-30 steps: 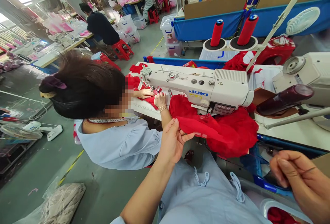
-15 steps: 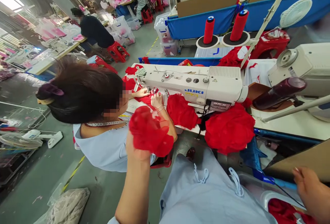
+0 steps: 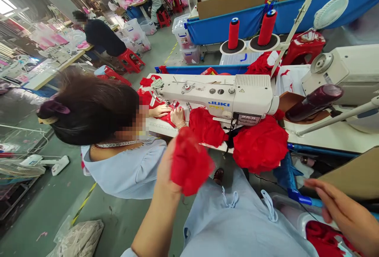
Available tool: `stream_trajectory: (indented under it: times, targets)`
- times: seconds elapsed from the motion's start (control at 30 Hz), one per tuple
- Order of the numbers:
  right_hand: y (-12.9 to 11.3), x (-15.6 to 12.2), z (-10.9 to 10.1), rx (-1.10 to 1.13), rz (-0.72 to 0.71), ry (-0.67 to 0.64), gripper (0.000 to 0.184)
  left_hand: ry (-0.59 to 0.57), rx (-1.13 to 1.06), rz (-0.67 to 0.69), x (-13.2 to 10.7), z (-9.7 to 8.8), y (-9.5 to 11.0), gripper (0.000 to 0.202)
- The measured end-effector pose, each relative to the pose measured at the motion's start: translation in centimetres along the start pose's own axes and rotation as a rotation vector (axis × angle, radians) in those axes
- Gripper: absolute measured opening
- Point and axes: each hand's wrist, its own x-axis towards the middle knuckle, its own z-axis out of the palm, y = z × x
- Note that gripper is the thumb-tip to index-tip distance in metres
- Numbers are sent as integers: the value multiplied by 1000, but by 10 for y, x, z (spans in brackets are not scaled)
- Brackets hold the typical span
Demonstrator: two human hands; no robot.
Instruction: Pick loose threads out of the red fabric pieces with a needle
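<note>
We are gripping a bunched red ruffled fabric piece point(image 3: 189, 164) in our left hand point(image 3: 164, 172), fingers closed into its soft gathers above our lap. Our right hand point(image 3: 340, 213) is hovering with fingers loosely extended, and we cannot tell whether it is pinching anything. A co-worker point(image 3: 130, 166) is partly hiding the white Juki sewing machine point(image 3: 231, 97).

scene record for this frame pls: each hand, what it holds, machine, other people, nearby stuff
left: left hand raised, shut on red ruffled fabric piece
right: right hand low, fingers stretched out above loose red fabric; grip unclear
machine: white Juki sewing machine
co-worker: seated person in a light blue top, both hands at the needle area
bundles: two red fabric bundles hanging at the table edge
thread: two red thread cones behind the machine
</note>
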Motion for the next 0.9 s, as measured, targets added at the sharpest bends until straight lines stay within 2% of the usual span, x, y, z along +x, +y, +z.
stream_trajectory:
  times: [0.1,0.13,0.17,0.23,0.27,0.3,0.37,0.47,0.53,0.57,0.63,0.73,0.8,0.83,0.9]
  targets:
    - [-88,0,34,446,-136,-419,49,-83,47,-217,0,19,-24,12]
    - [-112,1,47,559,-175,-482,49,-120,55,-241,0,24,-30,15]
    - [-130,3,58,630,-203,-602,48,-146,53,-247,1,27,-34,17]
    - [-147,8,73,621,-258,-838,40,-162,16,-201,3,29,-35,17]
    - [-144,11,76,566,-273,-936,35,-162,-5,-166,5,27,-33,17]
    - [-133,14,76,511,-264,-952,36,-164,-17,-131,7,25,-30,18]
    - [-95,21,67,395,-269,-765,49,-175,-13,-53,11,17,-22,22]
    - [-27,29,48,149,-322,-445,57,-153,33,32,14,7,-19,29]
    - [-3,29,39,10,-331,-328,55,-132,90,54,15,7,-25,35]
    - [-2,28,36,-32,-347,-237,49,-134,129,59,14,9,-29,37]
    - [-26,23,36,14,-451,-100,37,-161,196,75,12,16,-39,40]
    - [-96,22,44,235,-532,-64,25,-214,266,91,8,27,-52,41]
    - [-139,29,52,360,-470,19,26,-241,318,82,5,32,-56,42]
    - [-154,33,56,422,-419,-6,30,-260,345,77,4,33,-57,41]
    - [-169,40,63,576,-339,-76,26,-306,379,71,2,32,-56,38]
